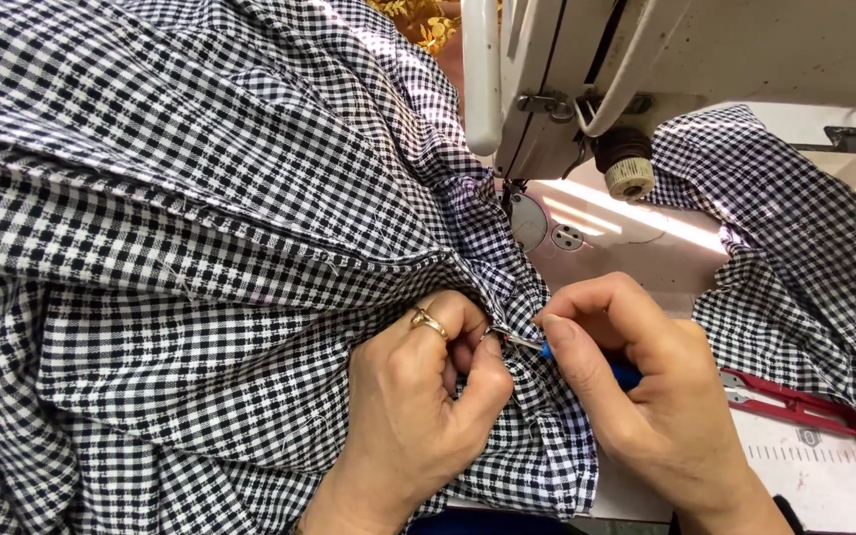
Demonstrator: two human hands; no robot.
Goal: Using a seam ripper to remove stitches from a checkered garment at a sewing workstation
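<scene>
Both hands meet at a seam fold of the black-and-white gingham fabric (200,248), bunched in front of the sewing machine (646,59). I see my left hand (418,396) pinching the fold tight, ring finger uppermost, while my right hand (646,386) is closed round a blue-handled seam ripper (587,362), its metal tip touching the cloth just beside the left thumb. I judge the risk to be a slip: a hard push could nick the weave or jab that thumb. Red thread snips (795,401) lie near, right.
</scene>
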